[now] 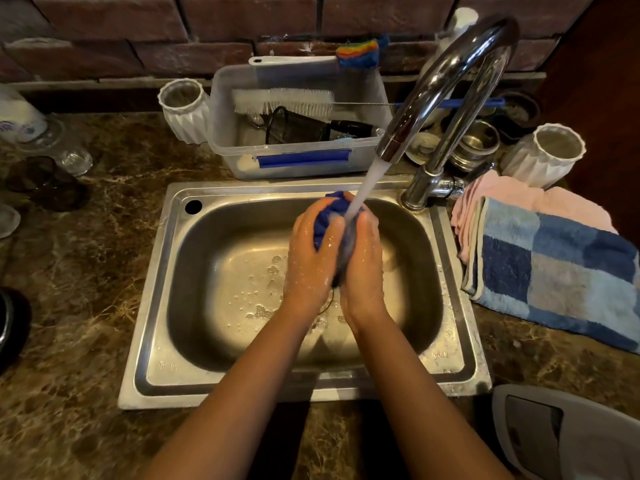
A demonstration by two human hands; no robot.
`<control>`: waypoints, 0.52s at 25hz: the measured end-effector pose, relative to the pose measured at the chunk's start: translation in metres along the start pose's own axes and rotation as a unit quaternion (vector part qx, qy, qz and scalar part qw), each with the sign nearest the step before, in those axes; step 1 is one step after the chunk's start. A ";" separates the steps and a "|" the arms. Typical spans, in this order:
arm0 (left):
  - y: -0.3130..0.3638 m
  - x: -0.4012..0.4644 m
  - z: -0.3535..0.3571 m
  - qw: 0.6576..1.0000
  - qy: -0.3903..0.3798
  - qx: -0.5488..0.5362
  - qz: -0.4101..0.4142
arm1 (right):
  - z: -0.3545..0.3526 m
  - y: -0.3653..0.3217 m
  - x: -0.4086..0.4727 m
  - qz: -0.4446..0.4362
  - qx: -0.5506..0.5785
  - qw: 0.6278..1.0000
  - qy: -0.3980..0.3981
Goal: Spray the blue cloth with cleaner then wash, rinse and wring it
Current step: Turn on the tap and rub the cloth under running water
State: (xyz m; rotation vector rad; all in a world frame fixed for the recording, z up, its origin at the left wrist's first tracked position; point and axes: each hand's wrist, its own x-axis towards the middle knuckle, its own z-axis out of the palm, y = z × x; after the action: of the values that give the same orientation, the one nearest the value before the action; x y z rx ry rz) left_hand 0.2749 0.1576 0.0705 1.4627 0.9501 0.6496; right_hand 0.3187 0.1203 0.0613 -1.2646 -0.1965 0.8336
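The blue cloth is bunched up between both hands over the steel sink. My left hand grips its left side and my right hand presses against its right side. Water runs from the chrome faucet straight onto the cloth between my thumbs. Both hands are wet, and most of the cloth is hidden inside them. Soap bubbles lie on the sink floor.
A clear plastic bin with brushes stands behind the sink. White ribbed cups stand at the back left and at the right. Folded blue checked and pink towels lie right of the sink. Glassware sits at the left.
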 end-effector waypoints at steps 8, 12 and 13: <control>0.014 0.010 0.007 0.994 0.090 0.021 -0.051 | 0.004 -0.011 0.004 -0.153 -0.398 0.903 0.040; 0.008 0.041 -0.008 0.966 0.167 -0.038 -0.191 | 0.004 0.002 -0.008 -0.139 -0.365 0.921 -0.002; 0.008 0.044 -0.012 0.962 0.169 -0.049 -0.208 | 0.003 0.007 -0.015 -0.114 -0.281 0.953 -0.001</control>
State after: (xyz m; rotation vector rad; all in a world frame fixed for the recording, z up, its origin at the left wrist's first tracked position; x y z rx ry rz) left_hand 0.2886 0.2013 0.0738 1.0339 1.4220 0.6314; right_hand 0.3037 0.1133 0.0607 -1.7322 -0.6032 0.5938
